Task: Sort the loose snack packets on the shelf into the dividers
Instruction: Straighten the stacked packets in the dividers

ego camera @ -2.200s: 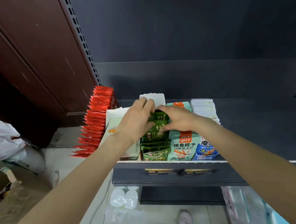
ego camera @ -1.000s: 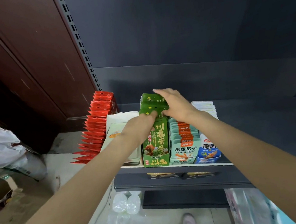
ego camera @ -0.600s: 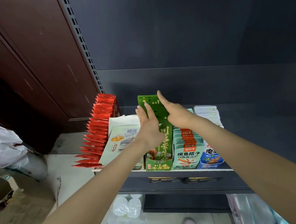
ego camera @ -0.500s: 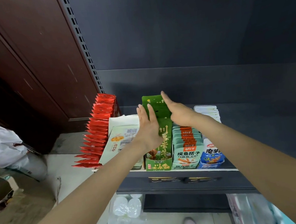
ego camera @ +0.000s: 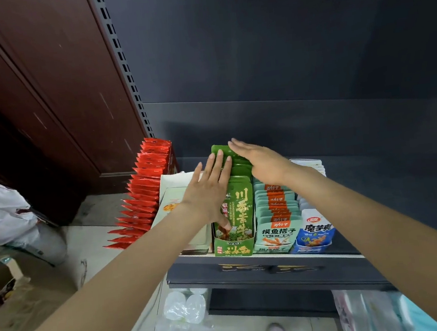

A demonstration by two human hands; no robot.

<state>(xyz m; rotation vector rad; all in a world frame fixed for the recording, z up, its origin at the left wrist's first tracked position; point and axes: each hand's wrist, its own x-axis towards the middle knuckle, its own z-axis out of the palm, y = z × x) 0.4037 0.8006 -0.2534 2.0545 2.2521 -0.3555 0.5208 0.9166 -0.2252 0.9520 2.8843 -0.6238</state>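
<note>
Green foil packets (ego camera: 239, 206) stand in a row inside their green carton divider (ego camera: 234, 247), near the front edge of the shelf (ego camera: 265, 267). To their right sit a mint-and-orange row (ego camera: 275, 213) and a blue-and-white row (ego camera: 316, 229); red packets (ego camera: 145, 194) fan out at the far left. The step in hand looks like squaring up the green row. To do it well, the person would press evenly from both sides and from above, so the packets settle upright inside the carton walls without buckling or tipping into the neighbouring rows; a light push backward should keep the tops level.

The left hand (ego camera: 209, 190) lies flat against the left side of the row, fingers (ego camera: 218, 165) straight, spread and extended toward the back of the shelf, holding nothing. The right hand (ego camera: 258, 161) rests palm-down over the rear packets, its fingers straight and close together, likewise gripping nothing. Both forearms reach forward from the lower corners and converge on the row.
</note>
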